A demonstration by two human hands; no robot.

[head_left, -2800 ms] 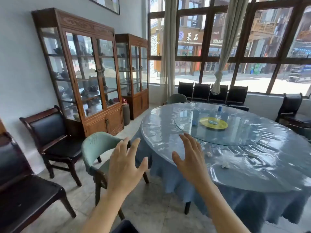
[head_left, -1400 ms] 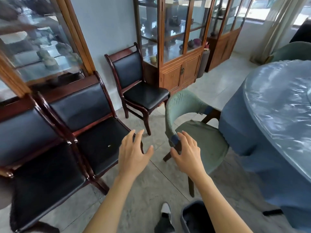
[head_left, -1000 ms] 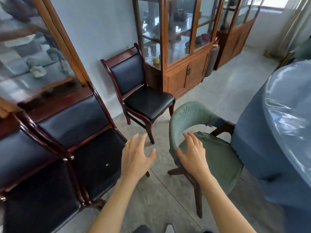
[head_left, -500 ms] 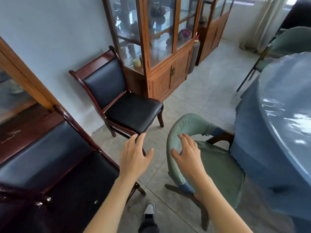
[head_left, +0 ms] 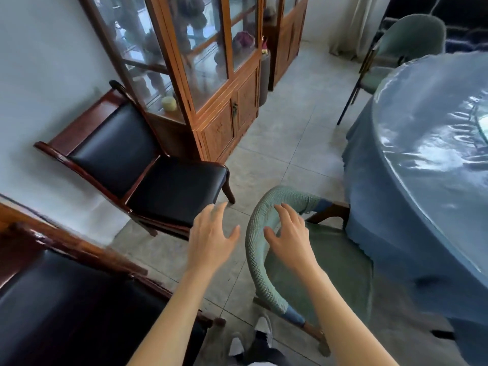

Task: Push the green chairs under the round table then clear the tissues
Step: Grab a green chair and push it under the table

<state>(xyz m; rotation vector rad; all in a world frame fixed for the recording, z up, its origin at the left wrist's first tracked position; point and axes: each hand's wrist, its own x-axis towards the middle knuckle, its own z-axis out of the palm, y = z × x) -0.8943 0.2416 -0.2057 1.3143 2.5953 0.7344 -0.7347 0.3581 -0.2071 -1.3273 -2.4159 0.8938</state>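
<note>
Two bare hands reach forward with fingers spread, holding nothing. The right hand [head_left: 289, 237] hovers over the near green chair [head_left: 311, 262], whose curved back wears a knitted sage-green cover above a flat green seat and dark wooden legs; whether it touches the back is unclear. The left hand [head_left: 211, 236] hangs above the floor tiles beside it. The chair's seat front sits at the blue cloth of the round tabletop [head_left: 433, 143]. A second green chair [head_left: 406, 40] stands farther round the table.
</note>
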